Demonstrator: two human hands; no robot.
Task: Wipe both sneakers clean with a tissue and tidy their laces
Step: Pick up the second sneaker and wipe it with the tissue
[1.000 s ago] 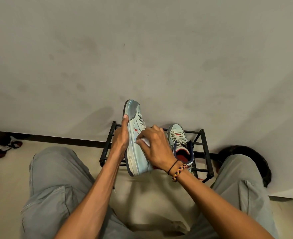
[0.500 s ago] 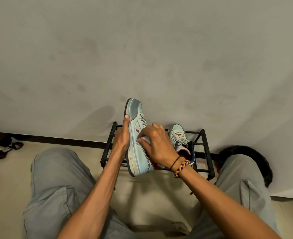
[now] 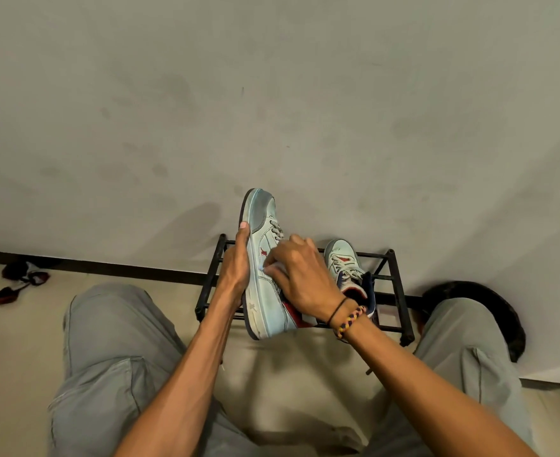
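A pale blue sneaker [image 3: 265,305] with a red logo is held up on its side, toe pointing away, above a black metal rack [image 3: 400,291]. My left hand [image 3: 237,268] grips its sole side, thumb up along the sole edge. My right hand [image 3: 300,280] presses a small white tissue [image 3: 273,268] against the sneaker's side, fingers curled round it; most of the tissue is hidden. The second sneaker [image 3: 344,262] stands upright on the rack to the right, laces loose, partly behind my right hand.
My knees in grey trousers [image 3: 113,341] flank the rack. A grey wall rises just behind it. Dark red footwear [image 3: 18,282] lies on the floor at far left. A dark round object [image 3: 489,301] sits by my right knee.
The held sneaker has risen slightly. My right hand with the tissue has moved a little up along the sneaker's side, toward the laces.
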